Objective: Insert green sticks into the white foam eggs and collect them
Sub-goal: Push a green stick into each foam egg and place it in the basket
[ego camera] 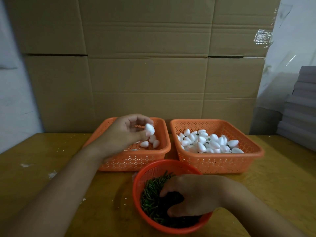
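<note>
baskets [217, 161] orange, star-perforated | bowl [150, 170] red-orange mesh | eggs [205, 142] white | sticks [152, 195] green, possibly dark

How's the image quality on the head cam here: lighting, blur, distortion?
Head view: dim, warm light, dark toward the corners; the right hand shades the green sticks beneath it, so its fingertips are lost in the round red basket. Slight blur on the left hand pinching a foam egg. Wide-angle bowing at the table edges; glare on the tape upper right.
</note>
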`<state>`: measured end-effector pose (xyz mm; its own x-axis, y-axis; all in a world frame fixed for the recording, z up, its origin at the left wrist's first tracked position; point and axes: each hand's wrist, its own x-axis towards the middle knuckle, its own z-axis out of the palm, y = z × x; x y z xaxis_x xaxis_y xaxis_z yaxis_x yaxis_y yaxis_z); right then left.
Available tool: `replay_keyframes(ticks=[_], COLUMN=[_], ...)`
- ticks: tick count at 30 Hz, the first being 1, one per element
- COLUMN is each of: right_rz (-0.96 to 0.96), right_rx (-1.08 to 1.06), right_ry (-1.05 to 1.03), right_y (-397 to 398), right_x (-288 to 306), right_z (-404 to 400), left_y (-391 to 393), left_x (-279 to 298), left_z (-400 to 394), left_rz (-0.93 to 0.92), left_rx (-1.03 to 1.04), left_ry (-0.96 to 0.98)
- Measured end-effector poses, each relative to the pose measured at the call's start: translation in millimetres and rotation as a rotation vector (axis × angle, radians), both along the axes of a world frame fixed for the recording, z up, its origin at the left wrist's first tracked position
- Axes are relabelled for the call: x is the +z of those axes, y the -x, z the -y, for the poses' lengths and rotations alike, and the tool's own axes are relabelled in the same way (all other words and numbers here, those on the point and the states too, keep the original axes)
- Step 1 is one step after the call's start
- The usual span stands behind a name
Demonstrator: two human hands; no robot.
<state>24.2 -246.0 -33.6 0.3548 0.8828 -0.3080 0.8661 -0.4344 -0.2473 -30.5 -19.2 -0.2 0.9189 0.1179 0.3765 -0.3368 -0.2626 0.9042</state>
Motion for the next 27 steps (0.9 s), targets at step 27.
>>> replay_keyframes(ticks=[27], right_rz=[0.075], right_rx=[-0.009], right_ry=[-0.104], right_y=[3.0], right_x=[-9.6], right_z=[-4.9], left_y=[4.0], left_x=[-2.5], left_z=[-2.7], left_rz=[-0.264], left_rx=[-0.242], left_ry=[0.458])
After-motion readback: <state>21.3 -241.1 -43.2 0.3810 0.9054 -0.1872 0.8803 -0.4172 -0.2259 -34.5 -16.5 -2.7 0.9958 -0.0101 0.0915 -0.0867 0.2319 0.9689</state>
